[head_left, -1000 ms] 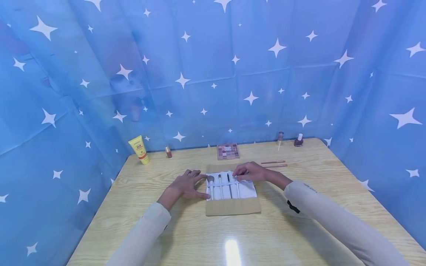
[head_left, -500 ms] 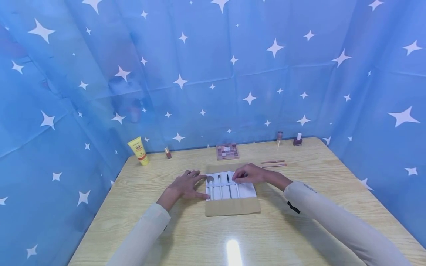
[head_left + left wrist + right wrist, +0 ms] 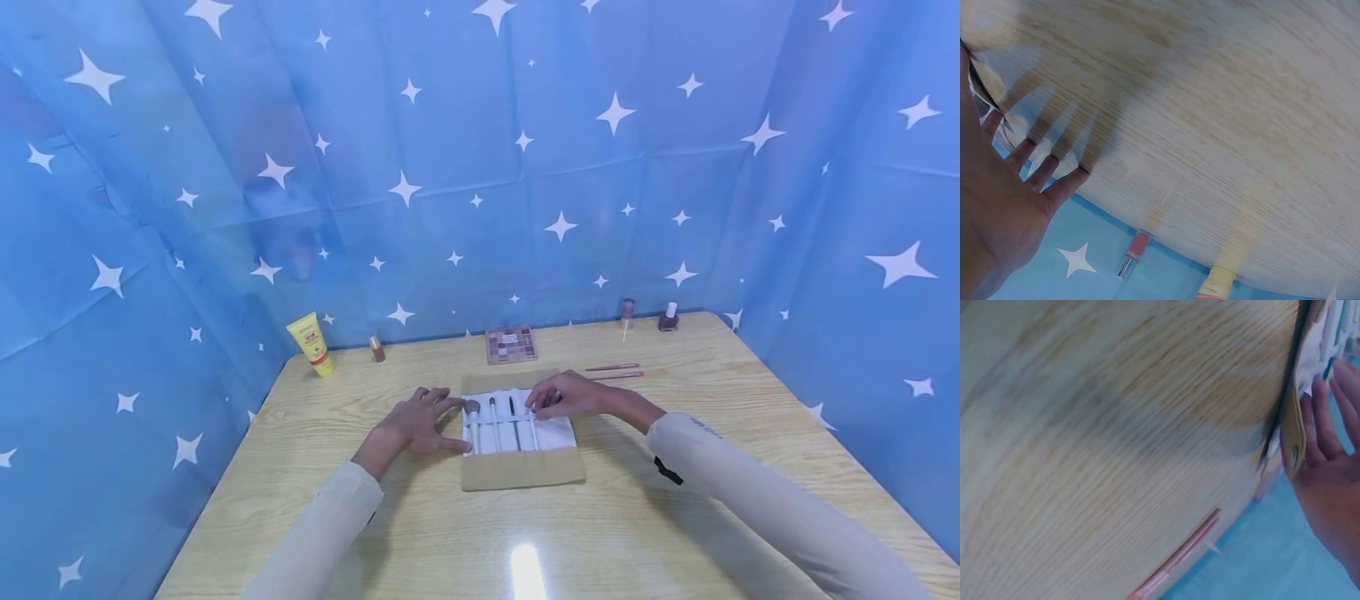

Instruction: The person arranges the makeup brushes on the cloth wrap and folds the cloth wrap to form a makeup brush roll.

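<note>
A tan brush roll with a white lining lies unfolded on the table. Several makeup brushes stand side by side under its strap, among them a fluffy-headed brush at the left and a dark slim one. My left hand rests at the roll's left edge, fingers and thumb spread; the left wrist view shows the fingers extended. Over the right part of the roll, my right hand pinches the upper end of a white-handled makeup brush, whose head is hidden by the fingers.
Two pink brushes lie right of the roll, behind the right forearm. Along the back stand a yellow tube, a small lip gloss tube, an eyeshadow palette, a small pinkish container and a nail polish bottle.
The head view shifts slightly. My left hand stays at the roll's edge, while the right hand's fingers move only a little at the brush's upper end.
</note>
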### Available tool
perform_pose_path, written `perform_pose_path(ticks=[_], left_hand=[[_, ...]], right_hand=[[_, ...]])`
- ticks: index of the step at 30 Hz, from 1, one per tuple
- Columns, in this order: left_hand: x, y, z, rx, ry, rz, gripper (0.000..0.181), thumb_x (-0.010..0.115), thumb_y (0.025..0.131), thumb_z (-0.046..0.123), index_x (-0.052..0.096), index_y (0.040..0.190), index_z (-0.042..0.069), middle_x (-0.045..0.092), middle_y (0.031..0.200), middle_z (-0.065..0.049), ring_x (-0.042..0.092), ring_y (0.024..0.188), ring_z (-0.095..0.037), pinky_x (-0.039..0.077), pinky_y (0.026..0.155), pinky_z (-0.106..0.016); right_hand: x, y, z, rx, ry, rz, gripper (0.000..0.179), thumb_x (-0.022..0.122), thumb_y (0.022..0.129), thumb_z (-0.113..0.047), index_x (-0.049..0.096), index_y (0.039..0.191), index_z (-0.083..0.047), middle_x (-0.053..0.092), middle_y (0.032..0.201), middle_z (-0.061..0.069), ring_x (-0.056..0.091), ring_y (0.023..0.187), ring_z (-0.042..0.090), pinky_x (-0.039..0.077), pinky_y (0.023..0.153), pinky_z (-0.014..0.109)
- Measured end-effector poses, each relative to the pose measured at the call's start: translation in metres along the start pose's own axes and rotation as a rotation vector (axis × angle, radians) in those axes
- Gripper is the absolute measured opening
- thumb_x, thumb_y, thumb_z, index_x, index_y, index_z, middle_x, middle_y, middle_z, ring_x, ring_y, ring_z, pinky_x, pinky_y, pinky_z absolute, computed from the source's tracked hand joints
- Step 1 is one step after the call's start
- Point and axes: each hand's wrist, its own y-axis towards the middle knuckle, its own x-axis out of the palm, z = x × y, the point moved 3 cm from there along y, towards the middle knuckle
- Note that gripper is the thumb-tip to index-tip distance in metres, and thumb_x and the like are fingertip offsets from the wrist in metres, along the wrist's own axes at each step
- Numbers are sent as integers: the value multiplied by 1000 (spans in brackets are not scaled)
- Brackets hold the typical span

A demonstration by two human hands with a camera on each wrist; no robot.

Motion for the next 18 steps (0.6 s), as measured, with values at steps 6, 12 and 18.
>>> perform_pose_path(ticks=[6,12,18], left_hand=[[3,2,-3,-12,0,-12,94,60,81,86,37,161,39,28,170,-5,29,152,-38,37,113,-66],[4,3,-3,-10,12,4,93,60,81,86,39,160,40,30,169,-5,30,152,-38,38,112,-67],[4,3,-2,-1,8,7,94,60,82,86,39,160,39,30,169,-5,30,152,-38,38,112,-67]], right_hand=[[-11,-8,2,2,-10,35,22,69,100,-4,72,119,4,77,104,14,73,98,27,62,85,33],[-28,-21,11,68,-17,57,22,69,100,-6,72,120,3,77,109,16,73,102,30,61,86,36],[-49,-39,19,77,-40,102,24,69,100,-8,71,120,5,76,109,19,73,103,32,61,87,37]])
